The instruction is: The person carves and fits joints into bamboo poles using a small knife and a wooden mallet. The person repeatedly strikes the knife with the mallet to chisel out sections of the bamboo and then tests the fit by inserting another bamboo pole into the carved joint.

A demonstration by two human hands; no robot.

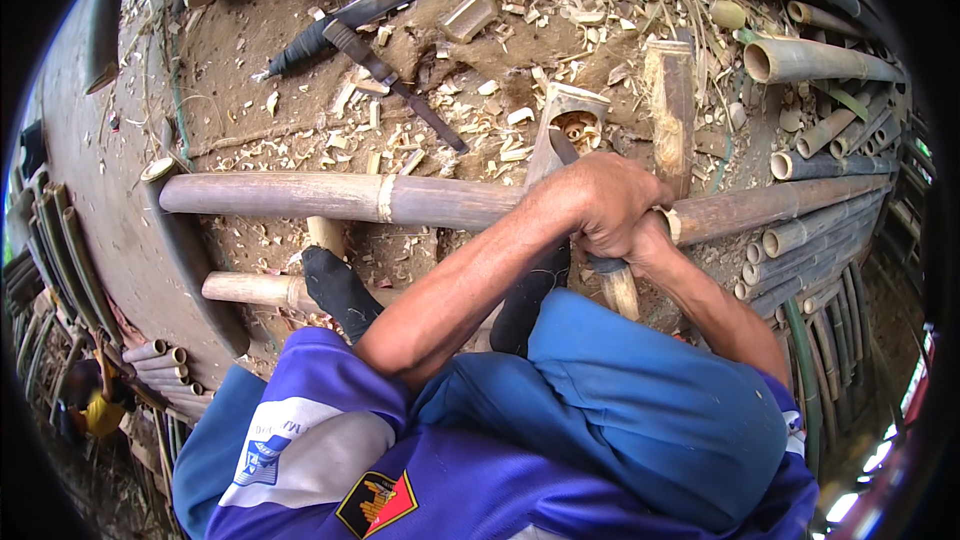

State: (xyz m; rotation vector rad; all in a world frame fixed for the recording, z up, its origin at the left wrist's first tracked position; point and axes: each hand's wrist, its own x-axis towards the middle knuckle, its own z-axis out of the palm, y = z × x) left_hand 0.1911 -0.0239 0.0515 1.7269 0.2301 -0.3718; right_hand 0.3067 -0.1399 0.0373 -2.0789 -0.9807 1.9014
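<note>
My left hand is closed around a dark blade. The blade's tip points up into a short hollow bamboo piece, just beyond a long brown bamboo pole that lies across in front of me. My right hand comes in from the right and is tucked under the left hand against the pole, so its fingers are hidden. My two feet in black socks rest on a paler pole below.
A thick wooden mallet stands just beyond my hands. A long knife and a narrow blade lie on the chip-strewn ground farther out. Several bamboo poles are stacked on the right, and more at the lower left.
</note>
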